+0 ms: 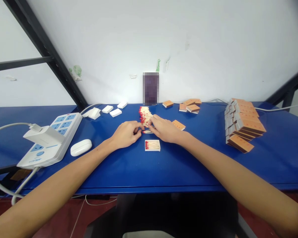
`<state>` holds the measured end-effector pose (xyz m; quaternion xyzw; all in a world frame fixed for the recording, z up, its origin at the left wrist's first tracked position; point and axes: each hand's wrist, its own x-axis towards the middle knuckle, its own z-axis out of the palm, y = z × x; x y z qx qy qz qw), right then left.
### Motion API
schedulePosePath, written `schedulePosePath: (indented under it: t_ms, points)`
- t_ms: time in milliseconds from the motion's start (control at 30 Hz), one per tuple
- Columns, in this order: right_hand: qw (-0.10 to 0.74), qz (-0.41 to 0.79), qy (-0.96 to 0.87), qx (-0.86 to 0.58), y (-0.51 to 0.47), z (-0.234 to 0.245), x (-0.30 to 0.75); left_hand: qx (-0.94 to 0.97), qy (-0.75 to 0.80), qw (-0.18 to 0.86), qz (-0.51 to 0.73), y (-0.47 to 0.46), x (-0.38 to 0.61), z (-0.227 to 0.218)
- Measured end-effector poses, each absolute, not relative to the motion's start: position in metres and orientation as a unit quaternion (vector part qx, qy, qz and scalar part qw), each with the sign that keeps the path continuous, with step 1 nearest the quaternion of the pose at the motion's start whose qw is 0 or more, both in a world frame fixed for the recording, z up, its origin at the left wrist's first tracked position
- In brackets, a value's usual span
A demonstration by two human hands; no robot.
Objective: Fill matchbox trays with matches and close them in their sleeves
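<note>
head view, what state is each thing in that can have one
match tray, open, holding matches
loose matches, heaped
orange matchboxes at right, stacked
rear orange matchboxes, loosely grouped
white boxes, scattered
white case, closed
power strip, charger plugged in
dark rectangle, pixelated, state unclear

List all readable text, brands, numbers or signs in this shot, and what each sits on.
No text is legible.
Power strip: blue lettering near its lower end, too small and blurred to read.
Stacked orange matchboxes: red marks on the faces, too small to make out.
Loose orange matchboxes: same, unreadable.
Dark panel by the wall: pixelated, nothing readable.
White tray: no text visible.
</note>
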<state>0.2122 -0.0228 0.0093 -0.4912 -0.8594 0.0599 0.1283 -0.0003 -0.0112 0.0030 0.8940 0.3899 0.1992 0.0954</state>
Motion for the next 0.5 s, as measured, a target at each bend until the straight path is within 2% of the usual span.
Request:
schedulePosePath:
  t_ms: [500]
  points:
    - [0.169, 0.081, -0.873, -0.45, -0.0212, 0.0036, 0.2121, 0.89, 0.393, 0.114, 0.199, -0.0065, 0.0039, 0.0008]
